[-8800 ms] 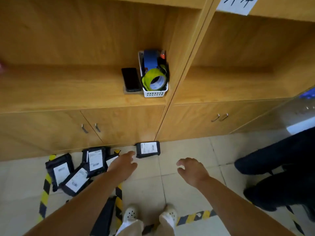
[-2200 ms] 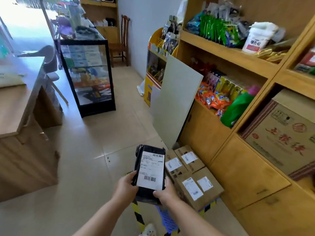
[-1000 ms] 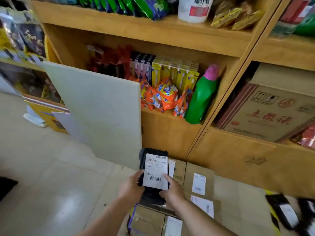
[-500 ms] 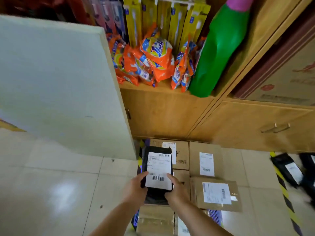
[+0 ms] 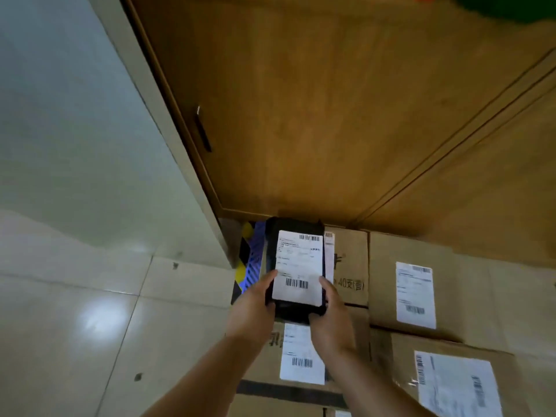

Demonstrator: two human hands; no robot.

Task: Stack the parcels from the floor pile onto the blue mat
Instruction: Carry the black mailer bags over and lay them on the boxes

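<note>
Both the left hand (image 5: 254, 308) and right hand (image 5: 332, 314) grip the flat black plastic parcel with its white label (image 5: 296, 266), held above the brown cardboard boxes (image 5: 349, 266) covering the blue ribbed mat (image 5: 254, 263); released off-centre, it could slide off onto the floor.

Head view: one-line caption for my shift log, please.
Both hands, left hand and right hand, hold a black parcel, label up, over cardboard boxes beside the blue mat.

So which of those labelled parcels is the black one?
The black parcel held in both hands, left hand and right hand. The other labelled parcels under and beside it are brown cardboard boxes.
</note>
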